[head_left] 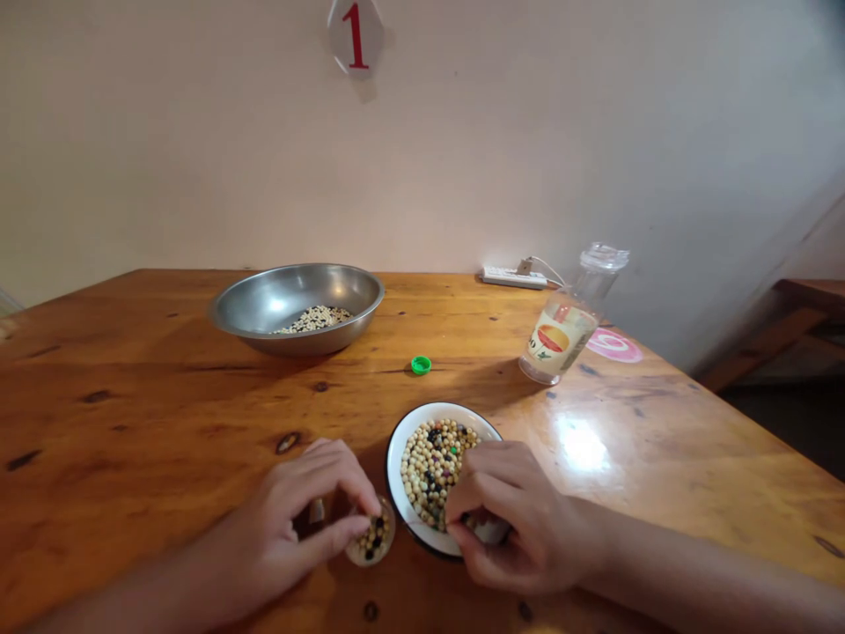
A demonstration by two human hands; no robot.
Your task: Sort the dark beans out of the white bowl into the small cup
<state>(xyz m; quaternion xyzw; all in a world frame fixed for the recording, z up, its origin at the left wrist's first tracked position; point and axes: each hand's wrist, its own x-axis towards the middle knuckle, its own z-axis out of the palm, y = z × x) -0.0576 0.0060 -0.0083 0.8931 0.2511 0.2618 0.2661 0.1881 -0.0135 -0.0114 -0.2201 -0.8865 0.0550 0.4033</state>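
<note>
A small clear cup [385,548] holding dark and pale beads stands left of a white dish [394,458] with a dark rim. In the dish lie many round beads [422,467], mostly cream, with black and a few coloured ones. My left hand [310,506] is closed in a pinch at the cup's upper edge; whatever lies between thumb and finger is hidden. Over the dish's right side, my right hand [515,519] pinches among the beads, its fingertips together. Anything in that pinch is too small to make out. A faint thin line shows near the dish's lower left rim.
A steel bowl [264,308] with pale and dark pieces stands at the back left. Beyond the dish lies a green cap [421,364]. A clear bottle [561,326] stands at the right, with a power strip [513,278] behind it by the wall.
</note>
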